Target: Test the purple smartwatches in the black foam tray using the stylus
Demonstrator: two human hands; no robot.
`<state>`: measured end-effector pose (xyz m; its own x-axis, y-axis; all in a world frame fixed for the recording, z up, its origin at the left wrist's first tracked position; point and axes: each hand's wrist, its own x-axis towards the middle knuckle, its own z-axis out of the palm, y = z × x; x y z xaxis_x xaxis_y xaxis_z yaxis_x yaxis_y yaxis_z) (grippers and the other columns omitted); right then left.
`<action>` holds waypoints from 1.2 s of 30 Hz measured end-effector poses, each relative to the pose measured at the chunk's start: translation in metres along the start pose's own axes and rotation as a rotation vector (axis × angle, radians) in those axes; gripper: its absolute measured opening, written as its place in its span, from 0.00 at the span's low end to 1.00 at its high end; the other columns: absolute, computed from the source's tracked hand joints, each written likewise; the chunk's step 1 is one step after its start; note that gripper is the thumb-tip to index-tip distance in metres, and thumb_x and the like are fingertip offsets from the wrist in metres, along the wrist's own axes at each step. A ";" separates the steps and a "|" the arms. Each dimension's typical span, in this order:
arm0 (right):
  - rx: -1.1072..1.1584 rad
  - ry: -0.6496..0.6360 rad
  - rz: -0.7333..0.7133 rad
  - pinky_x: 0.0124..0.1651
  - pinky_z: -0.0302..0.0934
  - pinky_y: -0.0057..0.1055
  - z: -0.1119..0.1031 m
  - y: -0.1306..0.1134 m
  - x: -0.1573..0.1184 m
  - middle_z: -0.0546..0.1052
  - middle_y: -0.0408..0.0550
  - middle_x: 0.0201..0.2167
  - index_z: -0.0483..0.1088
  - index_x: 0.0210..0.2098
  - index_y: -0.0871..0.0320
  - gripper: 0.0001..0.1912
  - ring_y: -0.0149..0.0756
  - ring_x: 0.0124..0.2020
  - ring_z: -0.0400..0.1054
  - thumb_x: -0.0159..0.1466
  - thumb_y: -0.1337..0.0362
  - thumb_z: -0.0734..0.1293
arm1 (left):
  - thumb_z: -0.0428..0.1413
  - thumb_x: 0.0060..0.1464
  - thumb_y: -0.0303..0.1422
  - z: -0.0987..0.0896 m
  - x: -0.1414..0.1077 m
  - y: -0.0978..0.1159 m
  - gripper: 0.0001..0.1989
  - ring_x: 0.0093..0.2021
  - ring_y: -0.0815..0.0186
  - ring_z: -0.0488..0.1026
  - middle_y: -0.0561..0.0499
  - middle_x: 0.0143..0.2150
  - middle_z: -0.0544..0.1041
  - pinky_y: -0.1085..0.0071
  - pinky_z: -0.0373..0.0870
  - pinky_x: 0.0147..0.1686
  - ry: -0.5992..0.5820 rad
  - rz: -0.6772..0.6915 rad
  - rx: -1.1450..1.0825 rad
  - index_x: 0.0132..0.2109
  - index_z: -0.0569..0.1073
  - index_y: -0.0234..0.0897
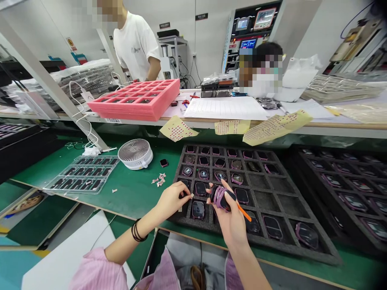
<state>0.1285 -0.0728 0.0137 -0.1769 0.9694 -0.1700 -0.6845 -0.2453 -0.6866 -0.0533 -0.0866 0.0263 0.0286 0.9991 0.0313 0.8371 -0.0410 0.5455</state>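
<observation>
My left hand (173,200), a dark band on its wrist, is over the left side of a dark foam tray (292,217). Its thumb and finger pinch a small pale piece (192,195). My right hand (230,219) is closed around several purple watch cases (220,196) pressed together. From the same hand an orange stick (244,213) pokes out to the right. In the tray's square pockets lie several watches with purple rims, such as one watch (198,210) just below my left hand. Its underlying pockets are partly hidden by both hands.
A round white fan (135,154) stands on the green mat, left of a small dark watch part (163,162) and scattered pale pieces (159,179). Farther left lies a clear blister tray (84,173). A second foam tray (326,201) is at right; a pink foam tray (136,100) tops the shelf. Two people are beyond.
</observation>
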 end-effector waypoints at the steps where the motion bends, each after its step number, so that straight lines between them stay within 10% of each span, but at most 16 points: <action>1: 0.001 0.001 -0.002 0.43 0.67 0.44 0.000 0.000 0.000 0.77 0.50 0.44 0.66 0.55 0.51 0.24 0.47 0.48 0.71 0.60 0.58 0.69 | 0.58 0.55 0.31 0.000 0.000 0.001 0.03 0.34 0.66 0.71 0.51 0.36 0.74 0.72 0.67 0.35 0.002 -0.014 0.012 0.33 0.73 0.36; 10: -0.022 -0.003 -0.023 0.43 0.67 0.44 0.001 -0.001 -0.001 0.76 0.51 0.45 0.65 0.57 0.51 0.25 0.47 0.47 0.71 0.61 0.57 0.68 | 0.55 0.56 0.29 0.011 -0.002 0.008 0.03 0.37 0.65 0.72 0.51 0.36 0.74 0.70 0.68 0.36 0.037 0.044 0.098 0.33 0.71 0.37; 18: -0.065 -0.002 -0.052 0.48 0.65 0.41 0.000 0.003 -0.002 0.75 0.47 0.48 0.66 0.56 0.47 0.24 0.44 0.51 0.68 0.60 0.56 0.68 | 0.51 0.61 0.31 -0.009 -0.005 0.045 0.10 0.39 0.66 0.72 0.48 0.37 0.74 0.71 0.70 0.40 0.097 0.271 -0.439 0.43 0.76 0.36; 24: -0.093 0.019 -0.056 0.52 0.63 0.41 0.001 0.004 -0.007 0.74 0.46 0.50 0.66 0.56 0.47 0.24 0.42 0.53 0.66 0.60 0.56 0.69 | 0.64 0.48 0.39 0.000 0.007 0.059 0.15 0.26 0.68 0.73 0.48 0.31 0.77 0.70 0.72 0.31 0.032 0.030 -0.979 0.37 0.76 0.31; 36: -0.308 -0.001 -0.220 0.59 0.57 0.43 -0.005 0.008 -0.007 0.67 0.46 0.58 0.64 0.58 0.48 0.27 0.44 0.59 0.60 0.59 0.55 0.68 | 0.64 0.46 0.43 0.007 0.008 0.064 0.16 0.25 0.70 0.71 0.48 0.31 0.76 0.72 0.71 0.28 0.106 0.016 -1.002 0.34 0.81 0.33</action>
<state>0.1279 -0.0818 0.0064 -0.0501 0.9987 0.0059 -0.4616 -0.0179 -0.8869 0.0039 -0.0811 0.0555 -0.0540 0.9942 0.0929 -0.0095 -0.0935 0.9956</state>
